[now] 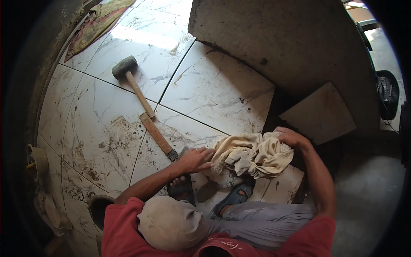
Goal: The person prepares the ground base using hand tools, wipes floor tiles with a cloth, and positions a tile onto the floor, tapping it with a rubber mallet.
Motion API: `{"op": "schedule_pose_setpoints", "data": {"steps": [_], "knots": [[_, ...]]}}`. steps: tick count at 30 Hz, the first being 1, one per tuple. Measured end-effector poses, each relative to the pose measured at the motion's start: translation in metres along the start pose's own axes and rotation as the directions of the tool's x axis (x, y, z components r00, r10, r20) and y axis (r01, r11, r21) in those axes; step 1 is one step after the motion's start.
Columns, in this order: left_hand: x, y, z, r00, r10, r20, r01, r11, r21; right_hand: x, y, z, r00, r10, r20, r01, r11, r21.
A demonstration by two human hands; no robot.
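The person crouches on a floor of white marbled tiles [107, 128], and both hands work on a crumpled beige cloth [252, 154] that lies in the lower centre of the frame, just above the two sandalled feet. The left hand [196, 159] lies on the left end of the cloth, palm down; its fingers [208, 153] are stretched out and a little apart, pressing more than gripping, I judge to keep that end from sliding. The right hand [291, 137] is at the upper right corner of the cloth, with the fingers curled into the folds and closed on the fabric, so this end is probably the one that is pulled or gathered.

The cloth is bunched, but its long axis runs roughly from lower left to upper right, between the two hands, and it rests across the edge of the last tile.

Just to the left of the left hand lies a flat tool with a wooden handle [157, 136] (a chisel or scraper, I cannot tell which), pointing from upper left to lower right. Above it a rubber mallet [130, 79] lies on the same diagonal, head toward the upper left. Both seem to be put down within easy reach. At the upper right stands a grey concrete block [291, 47].
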State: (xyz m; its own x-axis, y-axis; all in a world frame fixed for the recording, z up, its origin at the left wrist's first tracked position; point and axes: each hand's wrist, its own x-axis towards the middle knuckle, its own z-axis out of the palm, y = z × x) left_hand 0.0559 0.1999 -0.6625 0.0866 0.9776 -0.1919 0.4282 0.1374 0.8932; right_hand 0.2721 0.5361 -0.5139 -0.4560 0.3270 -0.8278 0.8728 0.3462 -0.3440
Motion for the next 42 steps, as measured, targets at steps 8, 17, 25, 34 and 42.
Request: {"op": "schedule_pose_setpoints", "data": {"steps": [8,17,25,34,42], "knots": [[-0.022,-0.041,-0.033,0.961,-0.236,-0.144,0.261,0.947,0.189,0.085,-0.243,0.042,0.659,-0.62,-0.426,0.585,0.779,-0.228],[-0.076,-0.071,-0.021,0.972,-0.14,-0.188,0.207,0.888,0.411,0.185,-0.192,0.232,0.701,-0.681,-0.214,0.436,0.646,-0.627],[-0.084,-0.089,-0.04,0.956,0.075,-0.284,0.076,0.871,0.486,0.067,0.05,0.165,0.877,-0.476,0.075,0.387,0.604,-0.697],[-0.004,-0.002,0.06,0.972,0.23,0.04,-0.233,0.951,0.204,-0.029,0.078,0.021,0.988,0.103,0.114,-0.092,0.991,-0.101],[0.028,0.002,0.146,0.933,0.204,0.295,-0.292,0.91,0.294,0.042,-0.069,0.053,0.696,-0.583,-0.419,0.579,0.801,-0.153]]}}
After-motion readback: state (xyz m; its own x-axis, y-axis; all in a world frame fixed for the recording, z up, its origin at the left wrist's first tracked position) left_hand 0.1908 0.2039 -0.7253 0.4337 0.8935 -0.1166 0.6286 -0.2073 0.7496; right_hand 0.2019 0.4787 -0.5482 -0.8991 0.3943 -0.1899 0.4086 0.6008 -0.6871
